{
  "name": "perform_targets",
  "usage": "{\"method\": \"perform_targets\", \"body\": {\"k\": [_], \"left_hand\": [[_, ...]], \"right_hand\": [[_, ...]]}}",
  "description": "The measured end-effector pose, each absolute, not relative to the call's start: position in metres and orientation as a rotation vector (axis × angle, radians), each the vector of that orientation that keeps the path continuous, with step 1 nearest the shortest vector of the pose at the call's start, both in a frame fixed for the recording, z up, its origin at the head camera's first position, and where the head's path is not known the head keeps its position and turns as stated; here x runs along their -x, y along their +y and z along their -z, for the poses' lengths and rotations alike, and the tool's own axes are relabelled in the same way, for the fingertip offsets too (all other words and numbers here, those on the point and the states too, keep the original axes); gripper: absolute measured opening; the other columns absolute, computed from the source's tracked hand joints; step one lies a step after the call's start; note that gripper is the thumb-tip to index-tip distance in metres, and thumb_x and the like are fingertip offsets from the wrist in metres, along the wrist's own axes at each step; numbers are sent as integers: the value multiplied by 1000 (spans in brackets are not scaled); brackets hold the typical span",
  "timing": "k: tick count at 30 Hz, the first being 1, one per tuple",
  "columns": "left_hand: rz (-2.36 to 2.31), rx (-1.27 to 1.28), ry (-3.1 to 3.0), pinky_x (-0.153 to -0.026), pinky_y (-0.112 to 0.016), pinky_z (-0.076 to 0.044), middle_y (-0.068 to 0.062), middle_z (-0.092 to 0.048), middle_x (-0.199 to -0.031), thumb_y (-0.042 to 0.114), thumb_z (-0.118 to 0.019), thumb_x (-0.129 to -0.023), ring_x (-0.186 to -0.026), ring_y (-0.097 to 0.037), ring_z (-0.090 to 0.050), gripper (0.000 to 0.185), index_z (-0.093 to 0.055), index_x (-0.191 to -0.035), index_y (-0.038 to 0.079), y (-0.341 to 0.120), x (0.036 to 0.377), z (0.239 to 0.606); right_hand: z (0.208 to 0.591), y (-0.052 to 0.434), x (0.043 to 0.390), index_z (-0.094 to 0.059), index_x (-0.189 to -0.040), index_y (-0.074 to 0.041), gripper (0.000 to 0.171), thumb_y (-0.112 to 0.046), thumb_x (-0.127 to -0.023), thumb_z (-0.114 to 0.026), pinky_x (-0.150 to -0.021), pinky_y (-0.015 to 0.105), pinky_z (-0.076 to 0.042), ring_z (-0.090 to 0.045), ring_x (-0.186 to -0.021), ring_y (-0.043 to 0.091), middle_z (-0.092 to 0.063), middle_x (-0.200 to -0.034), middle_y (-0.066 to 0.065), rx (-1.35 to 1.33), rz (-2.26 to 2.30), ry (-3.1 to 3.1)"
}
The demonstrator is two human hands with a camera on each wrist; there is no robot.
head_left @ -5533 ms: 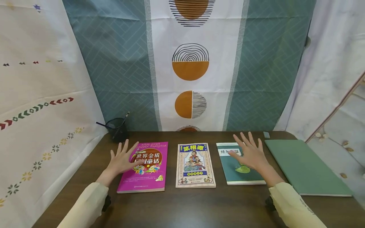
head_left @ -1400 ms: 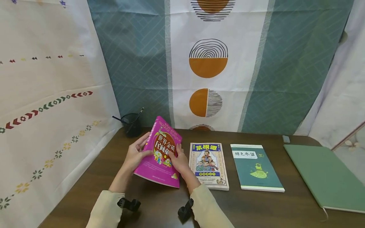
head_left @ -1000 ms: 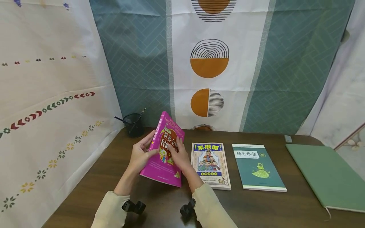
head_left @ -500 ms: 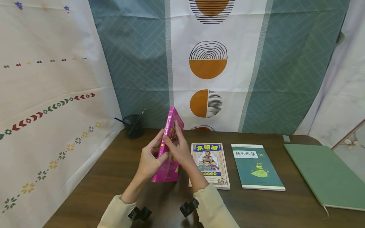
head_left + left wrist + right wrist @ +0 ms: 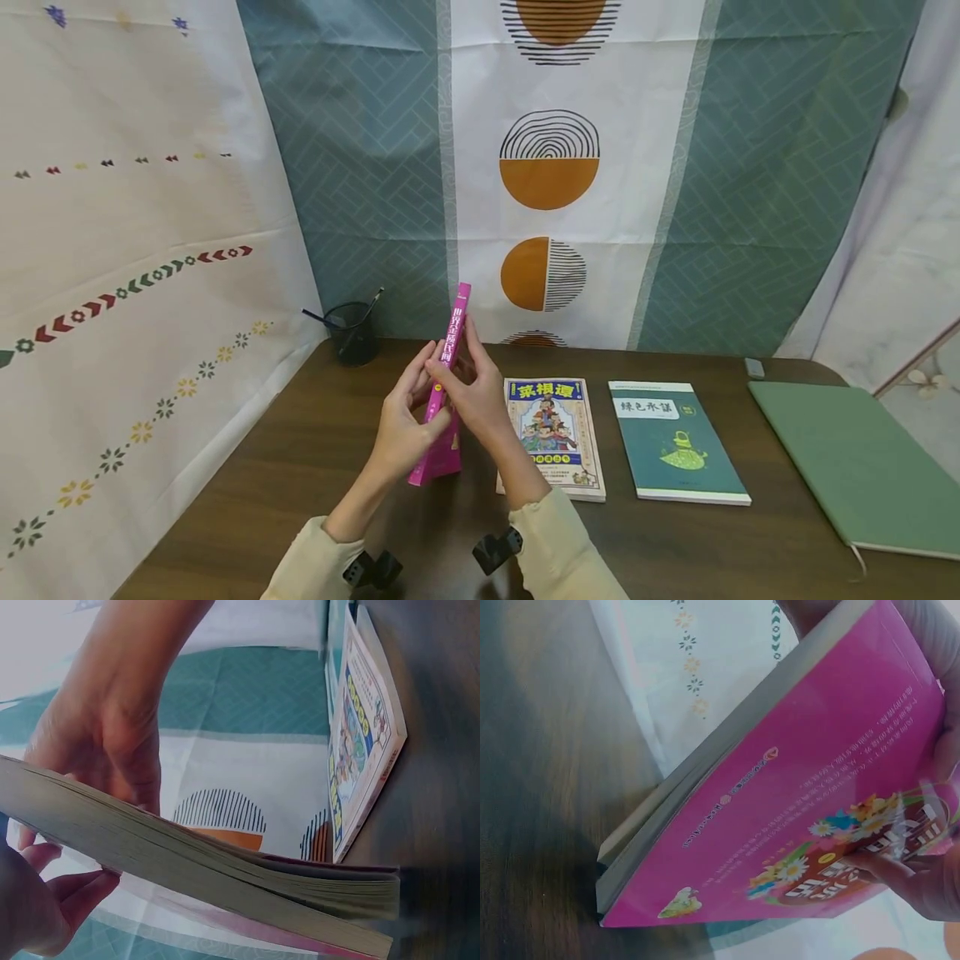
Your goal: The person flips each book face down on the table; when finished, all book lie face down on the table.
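Note:
A pink book (image 5: 450, 350) stands nearly upright above the brown table (image 5: 300, 467), its spine turned toward me and its lower end close to the tabletop. My left hand (image 5: 401, 421) grips it from the left, with the thumb on the spine. My right hand (image 5: 476, 400) holds the cover side with curled fingers. In the left wrist view the book's page edge (image 5: 225, 862) runs across, with the right hand (image 5: 112, 727) behind it. The right wrist view shows the pink cover (image 5: 817, 802) with fingers (image 5: 922, 885) on the flower picture.
A yellow illustrated book (image 5: 551, 437) and a teal book (image 5: 675, 442) lie flat to the right of my hands. A green folder (image 5: 855, 467) lies at the far right. A black mesh pen cup (image 5: 352, 333) stands at the back left, and patterned curtains close off the back and sides.
The pink book went from lying flat to being lifted in both hands. Over the last second it has turned from cover-up to standing on edge, spine toward me.

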State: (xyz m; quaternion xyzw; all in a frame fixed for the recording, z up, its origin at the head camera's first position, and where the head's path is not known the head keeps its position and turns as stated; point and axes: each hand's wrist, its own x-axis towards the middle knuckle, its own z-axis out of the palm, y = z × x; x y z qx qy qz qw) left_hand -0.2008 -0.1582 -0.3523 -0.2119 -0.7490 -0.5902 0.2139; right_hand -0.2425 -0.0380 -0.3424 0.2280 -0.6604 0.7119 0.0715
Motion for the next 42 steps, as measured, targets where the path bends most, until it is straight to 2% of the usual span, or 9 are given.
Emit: {"method": "perform_targets", "body": {"k": [6,14,18,23,29,33,37,40,42], "left_hand": [[1633,580,-2093,-98,-13,-46,-11,-43,-153,-8,-67,-79,-128,-33,-53,82,-31,-151,4,-156,199,353],[1602,715,-2096,-105,-14,-39,-11,-35,-157,-2,-72,-78,-139,6,-36,88,-27,-153,9,-154,204,365],[1653,827,-2085,-104,-13,-41,-16,-28,-159,9,-72,-81,-140,10,-32,90,-21,-155,8,-156,210,372],[1777,929,-2040,-107,-14,-39,-21,-24,-160,13,-62,-89,-141,7,-32,78,-20,-154,5,-164,216,378],[1681,793,-2050,-111,-15,-34,-16,-28,-160,4,-60,-89,-147,-4,-28,66,-36,-150,6,-170,224,380],[1620,688,-2080,-119,-39,-30,-9,-23,-163,4,-63,-86,-153,-22,-14,66,-40,-148,8,-174,230,385],[1685,592,-2111,-113,-63,-30,-8,-15,-165,7,-62,-87,-152,-32,-12,71,-33,-152,12,-180,238,392],[1782,485,-2146,-113,-60,-32,-7,-8,-166,10,-59,-90,-152,-33,-12,71,-28,-154,17,-187,244,398],[1859,418,-2159,-110,-46,-40,-9,-12,-165,11,-57,-92,-147,-31,-22,71,-25,-155,19,-191,247,401]], "right_hand": [[339,-43,237,-25,-155,-12,73,-18,-92,-61,-104,44,-45,-53,-132,34,-40,-155,13,-625,-2091,-1923],[341,-45,238,-32,-152,-10,64,-17,-93,-56,-90,45,-54,-61,-122,34,-48,-149,14,-527,-2027,-1863],[340,-41,238,-32,-153,-10,63,-16,-94,-55,-88,44,-55,-62,-119,33,-49,-148,13,-492,-2053,-1875],[339,-37,241,-34,-152,-12,59,-14,-95,-52,-81,38,-60,-67,-107,32,-56,-141,15,-450,-2066,-1885],[338,-35,241,-35,-152,-14,58,-9,-96,-50,-78,35,-61,-69,-102,34,-59,-136,18,-496,-2108,-1859],[337,-35,239,-35,-151,-14,59,-9,-95,-51,-79,38,-60,-68,-104,36,-59,-135,20,-523,-2109,-1859],[337,-35,238,-35,-152,-13,59,-11,-95,-51,-74,37,-61,-69,-100,35,-61,-132,21,-533,-2092,-1857],[337,-34,238,-33,-152,-11,60,-11,-95,-50,-69,35,-61,-71,-94,30,-61,-131,22,-543,-2077,-1843],[337,-33,238,-33,-152,-11,60,-10,-95,-50,-68,34,-61,-71,-93,29,-61,-132,22,-550,-2076,-1832]]}}
